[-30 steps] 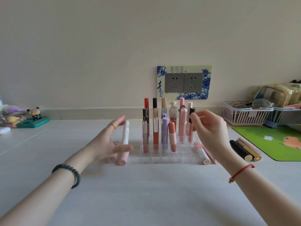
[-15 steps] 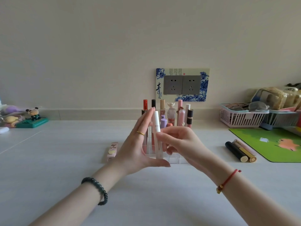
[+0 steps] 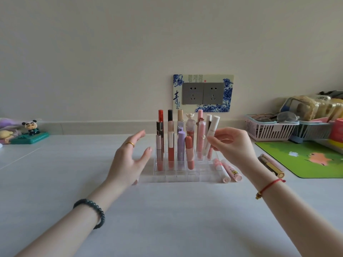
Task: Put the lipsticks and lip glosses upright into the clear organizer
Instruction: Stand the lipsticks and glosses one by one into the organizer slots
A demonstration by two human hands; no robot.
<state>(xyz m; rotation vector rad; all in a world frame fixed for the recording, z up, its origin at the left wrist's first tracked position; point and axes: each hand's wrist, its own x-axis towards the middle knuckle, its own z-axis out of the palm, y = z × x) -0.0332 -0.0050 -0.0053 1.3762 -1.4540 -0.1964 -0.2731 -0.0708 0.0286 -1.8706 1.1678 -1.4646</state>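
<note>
On socket surround (image 3: 203,78): "青"; right hand (image 3: 234,145) pinches white tube (image 3: 213,126).

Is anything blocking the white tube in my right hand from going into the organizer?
Nothing visible blocks it. The white tube tilts over the clear organizer at its right column, beside a pink tube; front slots are empty.

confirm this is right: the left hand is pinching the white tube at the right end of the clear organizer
Not quite: it is the right hand, not the left, that pinches the white tube at the right end of the clear organizer. The left hand is open and holds nothing. The head view shows this.
</note>
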